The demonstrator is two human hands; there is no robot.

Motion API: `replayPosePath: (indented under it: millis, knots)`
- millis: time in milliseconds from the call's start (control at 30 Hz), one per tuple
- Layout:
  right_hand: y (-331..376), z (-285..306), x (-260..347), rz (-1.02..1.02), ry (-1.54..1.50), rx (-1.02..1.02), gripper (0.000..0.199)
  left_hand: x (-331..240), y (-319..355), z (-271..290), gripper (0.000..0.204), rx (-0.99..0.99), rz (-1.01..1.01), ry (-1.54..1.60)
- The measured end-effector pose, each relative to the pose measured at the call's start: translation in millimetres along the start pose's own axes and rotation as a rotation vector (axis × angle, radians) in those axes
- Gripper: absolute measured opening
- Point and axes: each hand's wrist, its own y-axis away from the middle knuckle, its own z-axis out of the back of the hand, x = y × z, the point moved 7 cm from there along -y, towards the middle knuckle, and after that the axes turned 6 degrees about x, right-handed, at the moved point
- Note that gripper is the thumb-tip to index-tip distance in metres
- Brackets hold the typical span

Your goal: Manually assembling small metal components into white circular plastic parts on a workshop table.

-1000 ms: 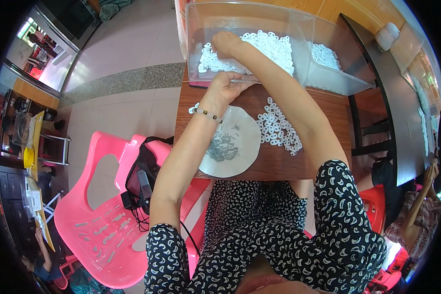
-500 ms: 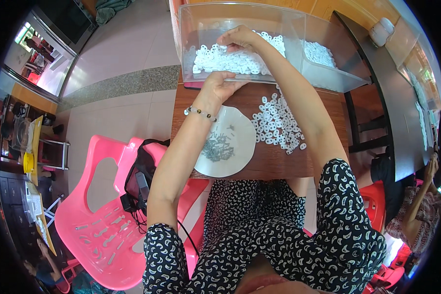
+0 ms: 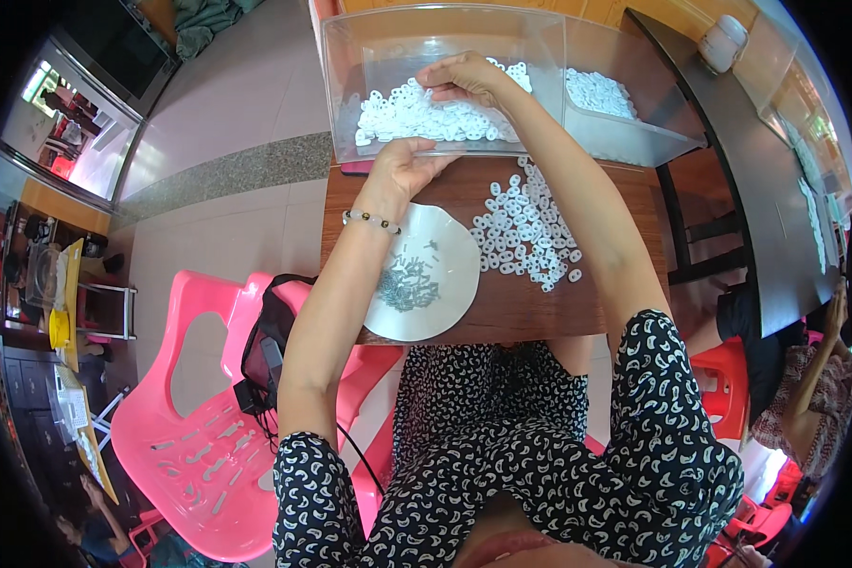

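Reaching with the right hand (image 3: pixel 466 78) into the left side of a divided clear bin (image 3: pixel 625 142), over the heap of white oval pieces (image 3: pixel 421 121), with fingers curled inward; cannot tell whether pinching any of them. Holding the left hand (image 3: pixel 407 174) at the bin's front edge, with thumb spread apart from the fingers, just beyond a round white dish (image 3: pixel 450 308) of small grey pieces (image 3: pixel 409 286). Showing also, just right of that dish, loose white ovals (image 3: pixel 525 232) scattered over the brown tabletop (image 3: pixel 502 325).
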Motion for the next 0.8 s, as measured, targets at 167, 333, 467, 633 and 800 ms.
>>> replayPosePath:
  millis: [167, 333, 467, 633, 800]
  knots:
    - [32.6, -2.9, 13.2, 0.0, 0.014, 0.035, 0.03, -4.5, -8.9, 9.1, 0.035, -0.01, 0.097, 0.097]
    - [94.7, 5.9, 28.1, 0.047, 0.082, 0.054, 0.031, -10.3, -18.2, -10.4, 0.036, -0.026, 0.06, 0.005]
    - [169.2, 1.7, 29.8, -0.02, 0.278, 0.004, 0.024, -18.5, -10.8, -33.2, 0.046, -0.032, 0.11, -0.049]
    - [251.0, 9.8, -22.4, -0.098, 0.466, 0.054, 0.017, -25.5, -28.7, -40.9, 0.046, -0.024, 0.131, -0.014]
    - [296.8, 2.3, -55.7, -0.114, 0.703, -0.043, 0.016, -37.1, -31.7, -46.9, 0.047, -0.056, 0.168, -0.042]
